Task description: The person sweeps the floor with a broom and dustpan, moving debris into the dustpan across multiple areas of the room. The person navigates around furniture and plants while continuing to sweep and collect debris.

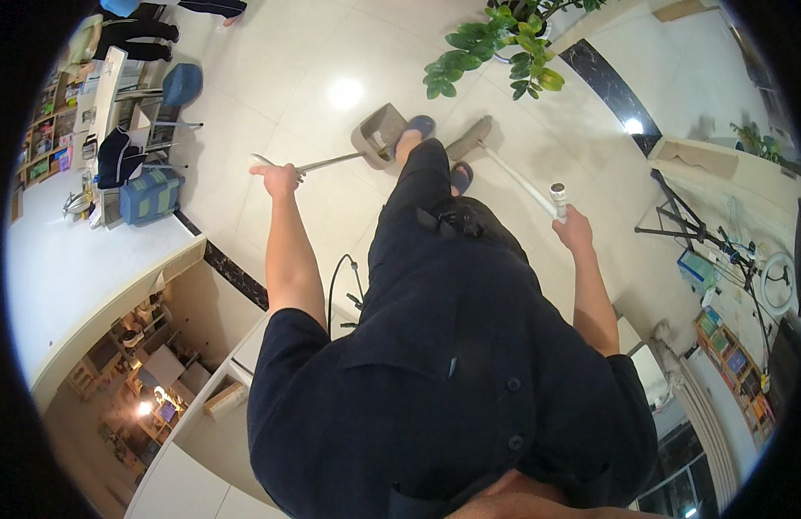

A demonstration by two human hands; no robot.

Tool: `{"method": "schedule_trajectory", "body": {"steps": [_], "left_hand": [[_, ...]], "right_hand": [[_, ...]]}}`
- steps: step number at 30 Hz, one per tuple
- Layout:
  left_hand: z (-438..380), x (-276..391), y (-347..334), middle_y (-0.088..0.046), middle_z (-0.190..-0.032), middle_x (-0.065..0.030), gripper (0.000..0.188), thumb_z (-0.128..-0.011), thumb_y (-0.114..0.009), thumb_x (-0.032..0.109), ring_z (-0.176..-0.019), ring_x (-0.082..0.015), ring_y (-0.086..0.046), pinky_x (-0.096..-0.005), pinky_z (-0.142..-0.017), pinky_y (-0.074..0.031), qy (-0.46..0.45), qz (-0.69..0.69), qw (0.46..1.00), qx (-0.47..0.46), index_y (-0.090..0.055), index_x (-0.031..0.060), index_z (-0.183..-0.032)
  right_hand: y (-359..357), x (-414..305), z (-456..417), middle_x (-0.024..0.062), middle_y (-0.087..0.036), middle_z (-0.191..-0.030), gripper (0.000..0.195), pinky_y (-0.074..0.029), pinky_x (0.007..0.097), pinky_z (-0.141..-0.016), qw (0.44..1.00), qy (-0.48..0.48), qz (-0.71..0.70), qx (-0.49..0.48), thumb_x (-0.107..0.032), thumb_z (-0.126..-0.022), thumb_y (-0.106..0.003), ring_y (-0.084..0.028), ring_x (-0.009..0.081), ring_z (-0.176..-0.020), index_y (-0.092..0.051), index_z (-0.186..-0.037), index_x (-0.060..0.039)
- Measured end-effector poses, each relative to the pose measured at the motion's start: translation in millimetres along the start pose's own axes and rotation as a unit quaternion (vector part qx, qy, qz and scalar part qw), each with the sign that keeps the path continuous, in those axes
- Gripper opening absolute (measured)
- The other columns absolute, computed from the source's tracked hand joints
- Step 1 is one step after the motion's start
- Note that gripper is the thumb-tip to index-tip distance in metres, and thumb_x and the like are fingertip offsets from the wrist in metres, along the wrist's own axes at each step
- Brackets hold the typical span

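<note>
My left hand (281, 180) is closed around the long thin handle (332, 162) of a dustpan. The beige-grey dustpan (369, 133) rests on the tiled floor beside my slippered foot (421, 125), with some pale debris in it. In my right hand (574, 228) is the upper part of a white broom handle (520, 183), its silver-coloured end sticking out past my fist. The broom head (469, 138) lies against the floor to the right of the dustpan, close by my other slipper (462, 178). A gap separates broom head and dustpan.
A leafy potted plant (468, 57) stands ahead. To the left are a blue-seated chair (182, 84), a blue-green bag (152, 198) and another person's dark-trousered legs (138, 40). A black tripod (692, 224) occupies the right side. White cabinetry (180, 483) is at lower left.
</note>
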State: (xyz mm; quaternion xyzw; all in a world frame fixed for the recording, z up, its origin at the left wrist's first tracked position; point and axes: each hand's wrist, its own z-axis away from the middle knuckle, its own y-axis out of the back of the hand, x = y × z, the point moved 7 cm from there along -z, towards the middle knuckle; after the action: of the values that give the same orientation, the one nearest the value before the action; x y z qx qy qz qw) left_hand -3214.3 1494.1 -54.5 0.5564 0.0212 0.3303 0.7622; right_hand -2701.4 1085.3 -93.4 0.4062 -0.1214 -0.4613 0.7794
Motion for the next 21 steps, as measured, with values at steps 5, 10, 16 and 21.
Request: {"method": "schedule_trajectory", "body": {"steps": [5, 10, 16, 21], "left_hand": [[-15.4, -16.7, 14.6, -0.06, -0.076, -0.0182, 0.094, -0.073, -0.055, 0.008, -0.055, -0.0219, -0.06, -0.0281, -0.042, -0.05, 0.006, -0.017, 1.0, 0.025, 0.019, -0.0126, -0.127], [-3.1, -20.7, 50.6, -0.059, -0.08, -0.0213, 0.091, -0.072, -0.054, 0.007, -0.055, -0.0237, -0.06, -0.0297, -0.041, -0.05, 0.022, -0.016, 0.999, 0.036, 0.015, -0.0113, -0.129], [3.4, -58.9, 57.1, -0.058, -0.093, -0.0257, 0.094, -0.073, -0.058, 0.011, -0.078, -0.0291, -0.062, -0.0321, -0.062, -0.053, 0.078, -0.016, 0.996, 0.038, 0.014, -0.0093, -0.131], [-11.2, -87.7, 51.0, -0.058, -0.094, -0.0256, 0.096, -0.073, -0.058, 0.013, -0.08, -0.0307, -0.062, -0.0333, -0.071, -0.051, 0.102, -0.054, 0.992, 0.058, 0.015, -0.0089, -0.131]], "right_hand": [[-13.5, -0.8, 10.0, 0.0154, -0.063, -0.087, 0.032, -0.048, 0.0421, -0.071, 1.0, -0.009, -0.001, -0.01, -0.023, -0.068, -0.061, -0.06, 0.0333, -0.083, -0.054, -0.096, -0.0084], [-21.9, 11.0, 13.3, 0.0162, -0.062, -0.087, 0.033, -0.048, 0.0409, -0.072, 1.0, -0.018, -0.025, -0.003, -0.023, -0.069, -0.061, -0.06, 0.0328, -0.083, -0.055, -0.097, -0.0074], [-20.6, 12.9, 1.4, 0.0155, -0.063, -0.088, 0.033, -0.048, 0.0403, -0.072, 1.0, -0.005, -0.018, -0.005, -0.023, -0.068, -0.061, -0.06, 0.0319, -0.084, -0.055, -0.097, -0.0076], [-12.3, 2.5, -0.8, 0.0159, -0.063, -0.088, 0.033, -0.047, 0.0402, -0.072, 1.0, 0.013, -0.012, -0.007, -0.022, -0.068, -0.061, -0.06, 0.032, -0.083, -0.055, -0.096, -0.0062]]}}
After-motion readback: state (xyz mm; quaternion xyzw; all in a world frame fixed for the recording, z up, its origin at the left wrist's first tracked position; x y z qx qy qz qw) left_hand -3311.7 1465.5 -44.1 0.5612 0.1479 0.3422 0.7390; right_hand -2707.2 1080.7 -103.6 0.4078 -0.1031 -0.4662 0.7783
